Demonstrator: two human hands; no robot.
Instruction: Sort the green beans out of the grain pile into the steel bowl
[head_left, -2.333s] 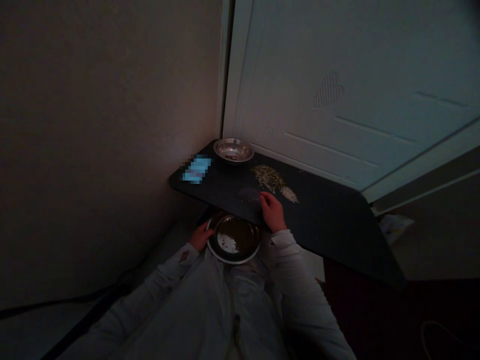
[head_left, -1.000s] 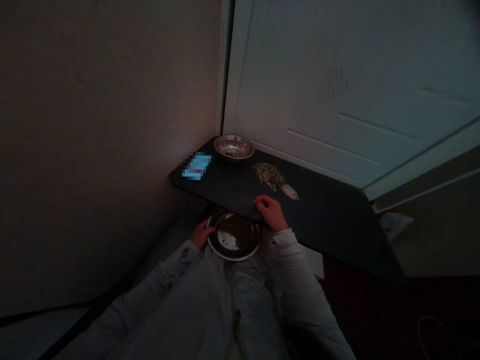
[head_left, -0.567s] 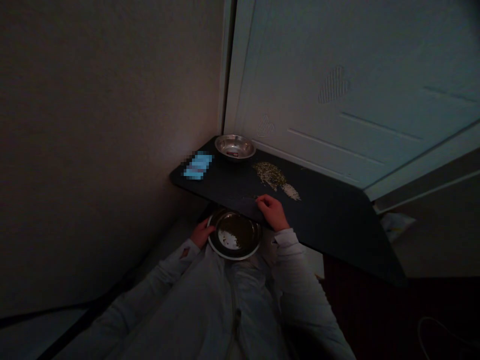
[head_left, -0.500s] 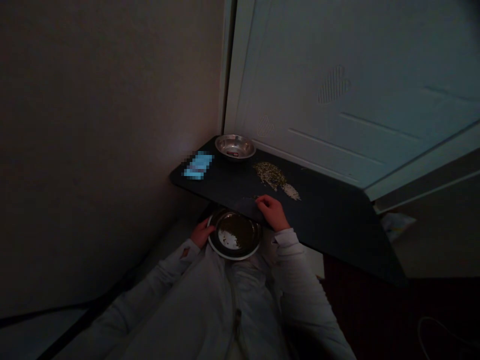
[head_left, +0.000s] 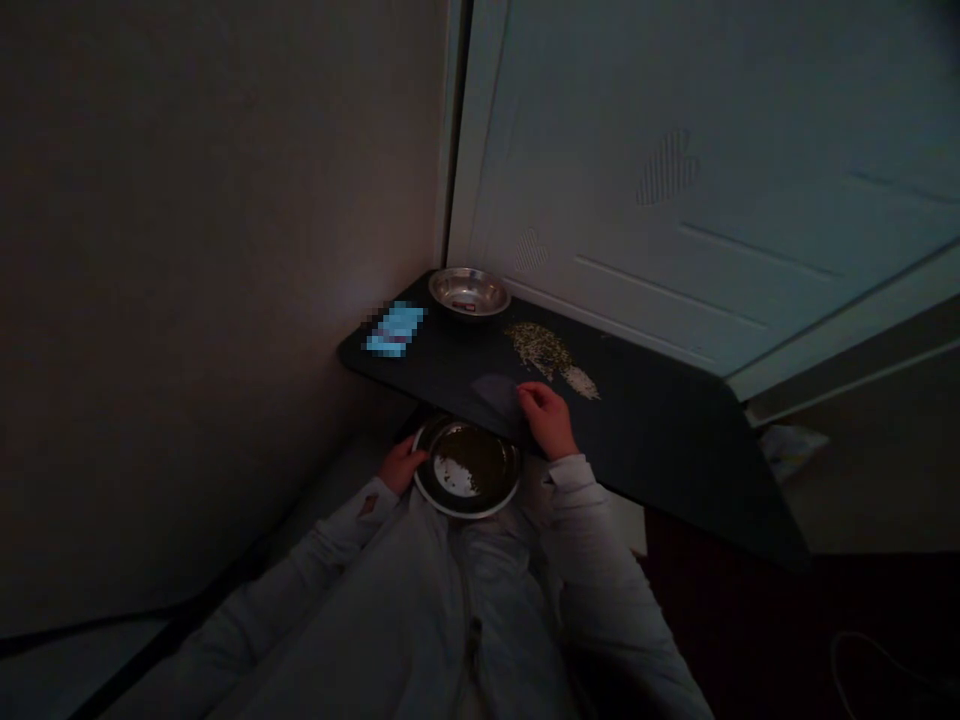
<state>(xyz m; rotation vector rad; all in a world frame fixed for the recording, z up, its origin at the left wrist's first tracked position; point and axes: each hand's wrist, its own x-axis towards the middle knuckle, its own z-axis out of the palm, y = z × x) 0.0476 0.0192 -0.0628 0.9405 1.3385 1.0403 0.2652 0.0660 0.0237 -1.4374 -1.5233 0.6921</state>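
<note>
Two hands engaged: L hand (head_left: 400,465) grasps the side of lower bowl (head_left: 466,514), which contains dark grains (head_left: 489,462); R hand (head_left: 547,415) pinches thin grey sheet (head_left: 495,391). Change vs. prev. views: sheet has shifted fwd. from table (head_left: 675,440) near edge, so loose grains beyond it are now hidden. Mixed grains (head_left: 538,350) lie ahead of R hand; pale grains (head_left: 580,382) adjoin them, fwd.-right of its fingers. Upper bowl (head_left: 469,287) sits farther fwd.-left. Sheet-to-table contact: unclear.
</note>
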